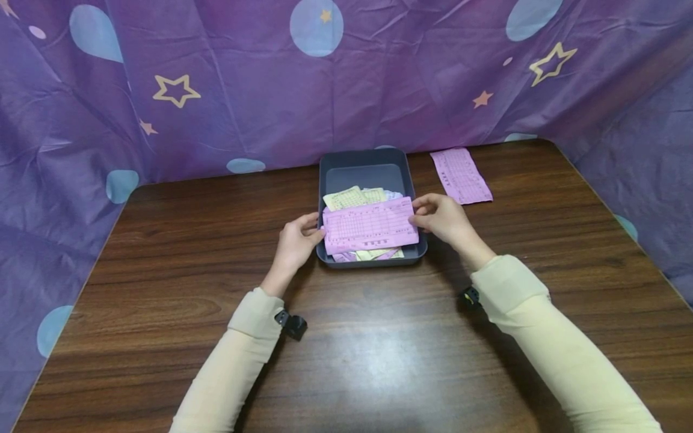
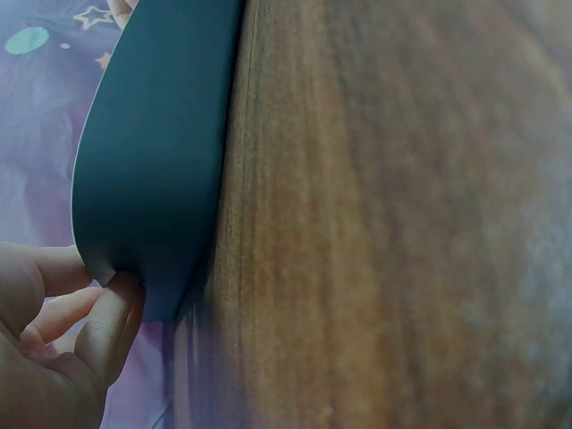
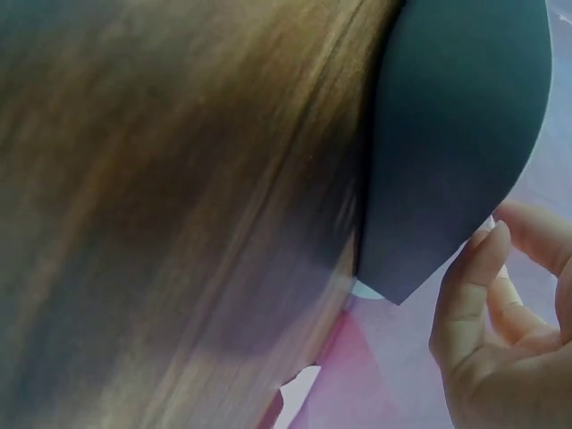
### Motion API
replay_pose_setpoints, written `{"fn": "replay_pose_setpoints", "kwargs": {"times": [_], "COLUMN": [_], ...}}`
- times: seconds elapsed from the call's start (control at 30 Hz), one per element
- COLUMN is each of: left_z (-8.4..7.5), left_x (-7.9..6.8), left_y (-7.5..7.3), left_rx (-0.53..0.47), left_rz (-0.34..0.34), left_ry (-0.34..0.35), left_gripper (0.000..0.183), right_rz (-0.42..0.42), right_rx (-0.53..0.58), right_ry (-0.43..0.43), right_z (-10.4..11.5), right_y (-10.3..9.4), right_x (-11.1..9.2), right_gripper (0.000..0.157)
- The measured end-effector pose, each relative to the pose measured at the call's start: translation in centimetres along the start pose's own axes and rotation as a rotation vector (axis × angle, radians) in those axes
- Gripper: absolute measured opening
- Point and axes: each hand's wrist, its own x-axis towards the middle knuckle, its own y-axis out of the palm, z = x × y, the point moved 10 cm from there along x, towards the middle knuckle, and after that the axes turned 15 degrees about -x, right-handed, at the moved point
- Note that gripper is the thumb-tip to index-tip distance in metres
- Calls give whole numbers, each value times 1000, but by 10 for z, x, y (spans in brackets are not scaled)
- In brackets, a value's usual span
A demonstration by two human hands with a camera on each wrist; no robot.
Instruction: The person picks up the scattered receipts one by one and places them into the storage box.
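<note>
A pink printed paper slip lies across the dark grey tray, over other slips. My left hand pinches its left end at the tray's rim. On the opposite side my right hand pinches the right end between thumb and fingers. Beneath it, yellow slips and bits of pink and whitish paper show. In the left wrist view, the left hand meets the tray wall; the tray hides most of the paper. The right wrist view has the right hand beside the tray's other wall.
Another pink slip lies flat on the wooden table, to the right of the tray near the back edge. A purple curtain with stars and circles hangs right behind the table.
</note>
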Motion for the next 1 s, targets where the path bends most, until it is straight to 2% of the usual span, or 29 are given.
{"fn": "replay_pose_setpoints", "kwargs": {"times": [0.2, 0.43, 0.77, 1.0], "left_z": [0, 2, 2, 2], "left_x": [0, 0, 0, 0], "left_y": [0, 0, 0, -1], "left_rx": [-5, -3, 3, 16], "left_rz": [0, -3, -7, -7], "left_ry": [-5, -17, -21, -20], "left_gripper": [42, 42, 42, 42], "right_rz": [-6, -27, -110, -200], "right_rx": [-29, 43, 192, 243], "right_ry": [-22, 1, 31, 98], "right_z": [-2, -12, -40, -67], "right_y": [-2, -10, -35, -57], "right_x": [3, 7, 13, 16], "right_gripper": [35, 34, 38, 39]}}
